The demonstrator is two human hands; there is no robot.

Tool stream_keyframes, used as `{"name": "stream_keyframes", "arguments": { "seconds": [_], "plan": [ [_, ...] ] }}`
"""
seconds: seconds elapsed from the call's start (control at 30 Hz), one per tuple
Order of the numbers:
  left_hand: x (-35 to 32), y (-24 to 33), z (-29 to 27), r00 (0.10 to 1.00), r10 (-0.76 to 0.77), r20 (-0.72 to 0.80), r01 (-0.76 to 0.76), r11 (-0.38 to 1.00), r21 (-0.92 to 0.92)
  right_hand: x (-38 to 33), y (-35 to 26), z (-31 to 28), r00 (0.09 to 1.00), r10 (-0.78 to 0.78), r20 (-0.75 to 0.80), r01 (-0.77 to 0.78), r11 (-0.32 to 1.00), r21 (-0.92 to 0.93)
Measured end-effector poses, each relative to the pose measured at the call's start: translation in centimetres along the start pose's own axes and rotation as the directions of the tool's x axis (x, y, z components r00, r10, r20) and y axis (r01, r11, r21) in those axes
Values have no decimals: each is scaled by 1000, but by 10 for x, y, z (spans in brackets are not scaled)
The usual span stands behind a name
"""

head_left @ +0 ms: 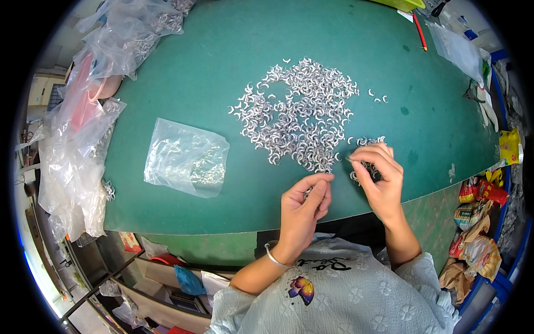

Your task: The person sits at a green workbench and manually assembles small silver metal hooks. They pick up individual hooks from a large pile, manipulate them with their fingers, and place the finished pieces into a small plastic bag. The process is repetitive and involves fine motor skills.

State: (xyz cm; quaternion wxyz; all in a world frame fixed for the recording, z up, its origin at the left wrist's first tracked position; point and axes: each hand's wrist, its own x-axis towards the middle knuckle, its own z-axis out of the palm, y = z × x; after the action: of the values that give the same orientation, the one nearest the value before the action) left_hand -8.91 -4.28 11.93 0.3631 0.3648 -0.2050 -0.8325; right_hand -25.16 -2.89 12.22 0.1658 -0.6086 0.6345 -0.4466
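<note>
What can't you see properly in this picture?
- Head view: what the left hand pinches; its curled fingers cover most of it.
- Head view: the small silver pieces under the right hand; the palm hides them.
- Head view: the contents of the clear plastic bag on the green table; too small and blurred by the film.
- Head view: the heap of clear bags at the left; cut off by the dark fisheye rim.

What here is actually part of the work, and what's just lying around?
In use: heap of small curved silver metal pieces, left hand, right hand, clear plastic bag holding more pieces.

Lying about: red pencil, colourful snack packets.
</note>
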Motion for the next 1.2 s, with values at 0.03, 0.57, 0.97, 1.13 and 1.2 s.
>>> {"name": "stream_keyframes", "arguments": {
  "seconds": [0.03, 0.57, 0.97, 1.13, 1.2],
  "plan": [
    [0, 0, 1, 1000, 0, 2, 0, 1000, 12, -3, -3, 0, 995, 98, 17, -100, 975, 201],
    [-1, -1, 13, 931, 343, 126, -363, 829, 426, -25, -22, -4, 930, 323, 175, -351, 643, 681],
    [-4, 7, 15, 979, 190, 78, -204, 874, 440, -25, -16, -8, 914, 295, 277, -405, 638, 655],
    [-2, 5, 10, 997, -57, 46, 52, 992, 119, -7, -5, -12, 989, 51, -135, -63, 994, -85],
    [0, 7, 9, 985, -125, 115, 129, 991, -31, 2, 3, -14, 987, 9, -160, -65, 934, -351]
  ]
}}
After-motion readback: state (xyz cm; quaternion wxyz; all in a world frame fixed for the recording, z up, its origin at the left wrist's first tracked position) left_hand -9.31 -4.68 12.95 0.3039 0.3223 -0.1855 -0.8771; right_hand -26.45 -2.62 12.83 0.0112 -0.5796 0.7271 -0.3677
